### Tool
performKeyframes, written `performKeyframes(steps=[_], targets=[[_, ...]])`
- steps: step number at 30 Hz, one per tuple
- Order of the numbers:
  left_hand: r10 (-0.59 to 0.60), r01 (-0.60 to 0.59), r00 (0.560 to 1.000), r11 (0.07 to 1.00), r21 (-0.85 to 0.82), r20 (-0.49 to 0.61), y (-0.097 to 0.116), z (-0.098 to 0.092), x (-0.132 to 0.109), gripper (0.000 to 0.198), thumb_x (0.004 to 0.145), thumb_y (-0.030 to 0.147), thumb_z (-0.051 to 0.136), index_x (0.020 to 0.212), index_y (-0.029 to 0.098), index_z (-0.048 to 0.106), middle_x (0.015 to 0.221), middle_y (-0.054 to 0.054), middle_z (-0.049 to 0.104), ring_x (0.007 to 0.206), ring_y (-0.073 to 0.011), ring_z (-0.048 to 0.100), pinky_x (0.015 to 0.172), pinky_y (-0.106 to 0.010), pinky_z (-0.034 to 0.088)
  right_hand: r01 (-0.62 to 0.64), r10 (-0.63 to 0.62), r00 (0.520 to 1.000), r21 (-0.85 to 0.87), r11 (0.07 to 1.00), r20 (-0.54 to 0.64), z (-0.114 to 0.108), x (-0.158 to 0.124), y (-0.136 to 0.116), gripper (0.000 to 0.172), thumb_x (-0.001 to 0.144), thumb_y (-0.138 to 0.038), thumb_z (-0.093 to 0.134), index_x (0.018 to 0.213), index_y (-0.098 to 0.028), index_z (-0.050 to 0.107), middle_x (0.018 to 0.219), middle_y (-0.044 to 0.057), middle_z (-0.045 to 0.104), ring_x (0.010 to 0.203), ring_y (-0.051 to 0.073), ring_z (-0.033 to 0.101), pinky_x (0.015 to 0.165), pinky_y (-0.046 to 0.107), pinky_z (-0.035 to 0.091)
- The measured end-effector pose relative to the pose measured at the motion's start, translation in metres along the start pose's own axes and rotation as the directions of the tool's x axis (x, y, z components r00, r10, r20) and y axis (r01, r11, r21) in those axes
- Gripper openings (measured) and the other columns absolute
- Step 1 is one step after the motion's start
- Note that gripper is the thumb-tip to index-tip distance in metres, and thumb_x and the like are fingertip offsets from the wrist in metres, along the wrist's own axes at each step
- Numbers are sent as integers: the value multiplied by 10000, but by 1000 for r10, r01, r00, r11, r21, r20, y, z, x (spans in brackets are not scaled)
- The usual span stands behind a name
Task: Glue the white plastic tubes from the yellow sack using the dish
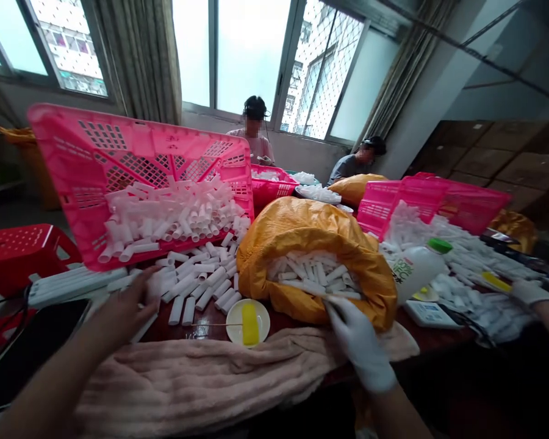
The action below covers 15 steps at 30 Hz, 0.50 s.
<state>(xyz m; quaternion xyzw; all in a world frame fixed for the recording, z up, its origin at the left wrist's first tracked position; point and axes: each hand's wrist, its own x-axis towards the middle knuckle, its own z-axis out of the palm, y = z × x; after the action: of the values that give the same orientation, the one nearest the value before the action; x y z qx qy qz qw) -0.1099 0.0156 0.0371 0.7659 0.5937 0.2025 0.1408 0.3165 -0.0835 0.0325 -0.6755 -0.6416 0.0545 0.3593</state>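
Fingers of the left hand (pixel 121 314) are spread open above the near edge of a spill of loose white plastic tubes (pixel 196 280) on a reddish-brown bench (pixel 201 320), with no grip on anything visible. The right hand (pixel 359 344), in a white glove, has its fingers bunched at the lip of an orange woven sack (pixel 302 228), right against the white tubes packed in its mouth. Whether they pinch a tube or only the sack's edge cannot be made out.

Beyond the left hand, a pink plastic crate (pixel 137 146) is tilted up on the bench, its lower end heaped with more tubes. Between the hands sits a small white plate (pixel 256 332) holding a yellow block (pixel 250 324) and a thin stick. A pink towel (pixel 187 384) lies along the near edge of the bench, under both arms. Right of the sack stand a white bottle with a green cap (pixel 416 271) and a flat white device (pixel 427 314), beside a wide drift of tubes backed by more pink crates (pixel 432 201). A co-worker's gloved hand (pixel 531 292) reaches in from the right beside that drift. Two other people (pixel 251 137) sit farther off by the windows.
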Motion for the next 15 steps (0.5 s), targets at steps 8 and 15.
performKeyframes(steps=[8, 15], targets=[[122, -127, 984, 992, 28, 130, 89, 65, 4, 214, 745, 259, 405, 911, 191, 522, 885, -48, 600, 857, -191, 558, 725, -271, 406, 177, -110, 950, -211, 961, 292, 46, 100, -35, 113, 695, -227, 626, 615, -154, 657, 618, 46, 618, 688, 196, 599, 786, 381, 388], [99, -125, 969, 987, 105, 226, 83, 79, -7, 149, 792, 312, 381, 845, 210, 476, 853, -33, 590, 802, -186, 557, 668, -273, 381, 254, -283, 873, 125, 959, 397, 23, 57, -60, 233, 858, -273, 426, 1033, -194, 558, 929, 47, 636, 828, 171, 589, 764, 285, 456]])
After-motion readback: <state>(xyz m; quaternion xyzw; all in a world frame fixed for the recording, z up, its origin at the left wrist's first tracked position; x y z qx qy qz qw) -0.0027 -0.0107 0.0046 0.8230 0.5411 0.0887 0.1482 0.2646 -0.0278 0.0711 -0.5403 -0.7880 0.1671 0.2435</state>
